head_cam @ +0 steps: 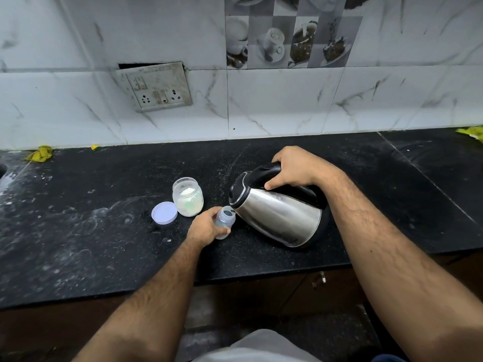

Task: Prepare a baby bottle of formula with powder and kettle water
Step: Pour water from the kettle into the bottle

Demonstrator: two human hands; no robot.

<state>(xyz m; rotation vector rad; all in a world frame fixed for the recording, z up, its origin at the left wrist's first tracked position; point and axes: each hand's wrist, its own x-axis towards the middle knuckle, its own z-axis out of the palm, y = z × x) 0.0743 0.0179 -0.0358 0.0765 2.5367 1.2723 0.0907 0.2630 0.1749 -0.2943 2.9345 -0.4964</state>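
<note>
A small clear baby bottle [226,219] without a top stands on the black counter [104,244], and my left hand [206,228] grips its body. My right hand [295,169] holds the black handle of a steel kettle [279,215], which is tilted to the left with its spout right over the bottle's mouth. An open clear jar [187,196] with white powder inside stands just behind and left of the bottle. Its pale purple lid [164,213] lies flat on the counter beside it.
A marble-tiled wall with a socket plate [156,87] runs behind the counter. Yellow scraps [39,154] lie at the back left and another yellow scrap [471,132] at the far right. A sink edge [2,169] shows at the left. A cabinet handle [321,279] sits below the counter front.
</note>
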